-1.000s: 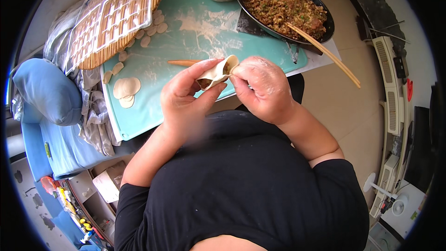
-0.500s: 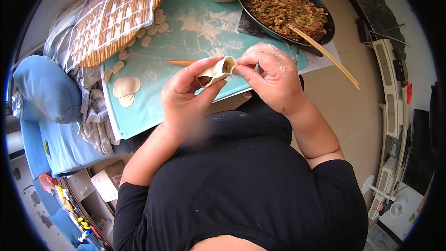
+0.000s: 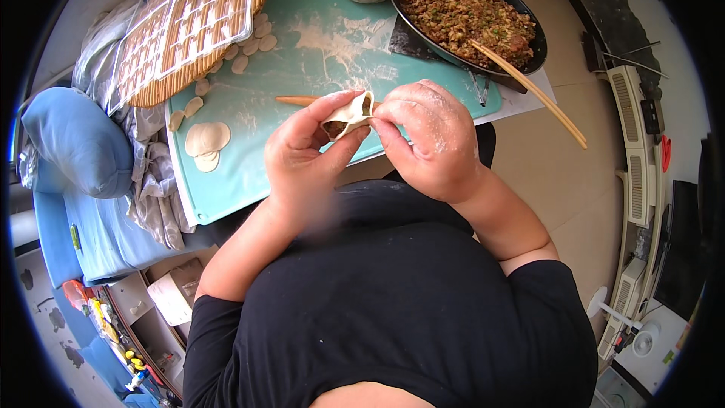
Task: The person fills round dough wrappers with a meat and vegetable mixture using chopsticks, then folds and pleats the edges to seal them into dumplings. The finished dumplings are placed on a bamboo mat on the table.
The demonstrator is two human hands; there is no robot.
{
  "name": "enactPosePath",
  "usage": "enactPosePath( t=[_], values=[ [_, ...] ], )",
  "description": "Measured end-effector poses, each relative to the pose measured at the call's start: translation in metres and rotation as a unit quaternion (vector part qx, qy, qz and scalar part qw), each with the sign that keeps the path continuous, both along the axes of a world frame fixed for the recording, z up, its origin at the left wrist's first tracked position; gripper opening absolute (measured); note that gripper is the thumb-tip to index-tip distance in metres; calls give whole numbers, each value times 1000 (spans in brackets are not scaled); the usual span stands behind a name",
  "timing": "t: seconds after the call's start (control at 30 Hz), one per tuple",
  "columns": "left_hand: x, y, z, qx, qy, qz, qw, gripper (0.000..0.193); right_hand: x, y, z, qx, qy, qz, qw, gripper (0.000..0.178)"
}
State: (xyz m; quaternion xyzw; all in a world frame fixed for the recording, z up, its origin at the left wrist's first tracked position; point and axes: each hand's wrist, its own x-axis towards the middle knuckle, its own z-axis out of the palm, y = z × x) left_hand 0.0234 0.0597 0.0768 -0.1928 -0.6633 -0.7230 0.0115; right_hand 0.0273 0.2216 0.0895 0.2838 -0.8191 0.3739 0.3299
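We hold the half-folded dumpling (image 3: 349, 115) above the desk's (image 3: 317, 53) near edge, its long axis running between our 2 hands, left hand (image 3: 310, 155) cradling it, right hand (image 3: 423, 132) pinching its open right end.

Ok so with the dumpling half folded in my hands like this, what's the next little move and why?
Probably pinch the dumpling edge shut a bit further along. The left hand cradles the folded wrapper, the right hand grips one end with its fingers, and brown filling still shows through the open part of the seam, so it looks unsealed there.
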Motion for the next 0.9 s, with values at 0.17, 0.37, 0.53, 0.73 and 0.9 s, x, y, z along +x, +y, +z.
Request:
enactPosePath(
  t=[0.17,0.37,0.53,0.73,0.9],
  values=[
    [1,-1,-2,13,-8,-6,1000,39,-1,1,-8,-29,-13,6,999,21],
    [1,-1,-6,17,-1,1,1000,39,8,-1,-2,-165,-189,6,968,25],
    [0,1,-9,-4,19,12,1000,38,7,-3,-5,-136,-146,-2,980,21],
    [0,2,-8,-7,26,15,1000,36,6,-7,-9,-126,-79,-14,989,16],
    [1,2,-7,-8,17,13,1000,36,6,-6,-7,-114,-58,1,992,16]
  ],
)
